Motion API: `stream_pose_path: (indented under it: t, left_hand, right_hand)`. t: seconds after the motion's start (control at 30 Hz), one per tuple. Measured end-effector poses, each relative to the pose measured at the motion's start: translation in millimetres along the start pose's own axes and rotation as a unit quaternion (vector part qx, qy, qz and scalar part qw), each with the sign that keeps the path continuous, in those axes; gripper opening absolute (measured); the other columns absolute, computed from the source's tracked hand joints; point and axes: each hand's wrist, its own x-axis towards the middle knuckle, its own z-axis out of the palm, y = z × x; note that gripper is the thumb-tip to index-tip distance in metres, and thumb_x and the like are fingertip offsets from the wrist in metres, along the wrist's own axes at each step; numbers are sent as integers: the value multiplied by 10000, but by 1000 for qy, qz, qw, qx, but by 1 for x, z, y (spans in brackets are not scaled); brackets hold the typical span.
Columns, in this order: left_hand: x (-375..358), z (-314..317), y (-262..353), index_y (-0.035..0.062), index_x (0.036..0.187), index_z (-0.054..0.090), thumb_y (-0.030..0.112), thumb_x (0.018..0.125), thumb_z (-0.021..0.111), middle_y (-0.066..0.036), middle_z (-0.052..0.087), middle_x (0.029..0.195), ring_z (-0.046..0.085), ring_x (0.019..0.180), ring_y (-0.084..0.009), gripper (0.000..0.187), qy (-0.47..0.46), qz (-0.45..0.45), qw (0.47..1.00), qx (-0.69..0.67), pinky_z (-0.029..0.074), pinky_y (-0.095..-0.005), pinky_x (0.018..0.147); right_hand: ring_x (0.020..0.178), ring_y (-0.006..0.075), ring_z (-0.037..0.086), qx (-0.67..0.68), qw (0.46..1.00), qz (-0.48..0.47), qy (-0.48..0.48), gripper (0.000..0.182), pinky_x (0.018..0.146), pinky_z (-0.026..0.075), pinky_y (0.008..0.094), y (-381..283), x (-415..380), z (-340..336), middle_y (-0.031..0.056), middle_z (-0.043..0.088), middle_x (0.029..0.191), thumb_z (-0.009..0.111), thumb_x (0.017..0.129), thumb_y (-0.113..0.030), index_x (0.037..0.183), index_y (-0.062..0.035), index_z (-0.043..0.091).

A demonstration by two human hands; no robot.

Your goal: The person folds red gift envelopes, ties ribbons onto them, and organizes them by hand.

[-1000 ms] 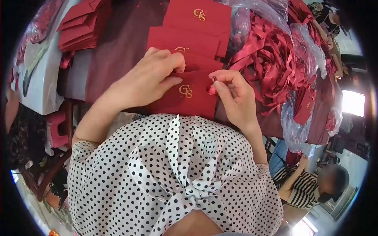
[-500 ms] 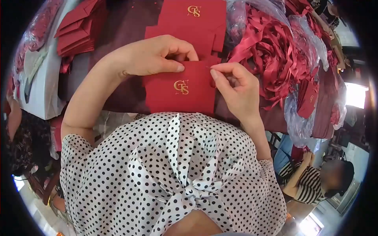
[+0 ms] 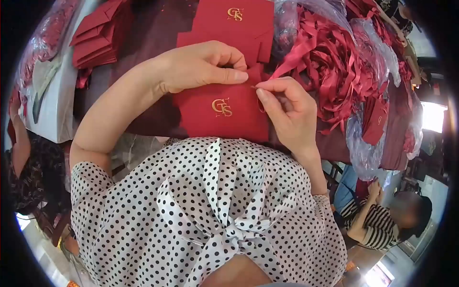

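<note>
A red card-like piece (image 3: 222, 119) with a gold monogram lies at the table's front edge, before my body. My left hand (image 3: 210, 67) lies over its top edge, thumb stretched to the right and fingers curled; what they hold, if anything, is hidden. At the piece's upper right corner, my right hand (image 3: 289, 107) pinches a thin reddish strand between thumb and forefinger. Another red piece (image 3: 234, 36) with the same gold monogram lies just beyond my left hand.
A heap of red ribbon (image 3: 330, 71) in clear plastic is at the right. Folded red bags (image 3: 98, 38) are stacked at the upper left, beside a white box (image 3: 60, 95). A person in a striped top (image 3: 377, 229) sits at the lower right.
My left hand has moved right along the top edge, bringing its thumb close to my right fingertips. The front red piece has shifted and tilted slightly.
</note>
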Motion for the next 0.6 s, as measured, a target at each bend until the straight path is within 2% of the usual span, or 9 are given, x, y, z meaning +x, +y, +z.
stream_pose_path:
  t: [0.1,0.2,0.27,0.4,0.53,0.6]
  left_hand:
    - [2,0,-3,46,846,538,212,894,620,86,482,790,405,745,2,191,13,-20,999,-41,340,-161,656]
    - [5,-3,-6,64,810,530,247,910,602,99,463,762,384,721,13,221,16,-14,998,-64,322,-158,633]
    - [5,-6,-8,66,776,523,247,916,593,105,452,737,376,702,11,239,2,0,991,-134,315,-164,619]
    - [5,4,-11,42,809,557,232,932,567,97,477,750,395,710,5,227,22,-2,997,-70,335,-166,646]
    - [6,0,-15,31,842,555,257,950,541,99,454,762,377,721,1,252,-26,2,999,-35,330,-168,641]
    - [5,1,-14,36,844,544,265,954,534,99,438,759,363,718,-1,254,-20,-2,1000,-14,323,-172,631]
  right_hand:
    - [619,118,593,-66,998,-16,-1,87,570,466,247,-2,0,-2,64,612,746,672,823,-65,892,-23,638]
    - [615,125,577,-47,999,-22,7,92,561,454,253,0,1,0,66,613,748,680,812,-60,885,-24,637]
    - [617,130,579,-48,999,-19,0,91,561,454,252,-1,1,1,66,616,753,681,813,-66,881,-25,637]
    - [634,148,594,-78,997,-4,-17,90,568,460,257,-1,0,3,71,632,774,680,813,-76,876,-27,639]
    - [648,155,604,-66,998,7,-18,94,571,465,261,-3,-2,2,76,641,789,681,810,-80,878,-29,640]
    - [657,164,613,-85,996,-3,-19,99,577,471,270,-4,-3,2,81,646,795,684,801,-73,879,-29,642]
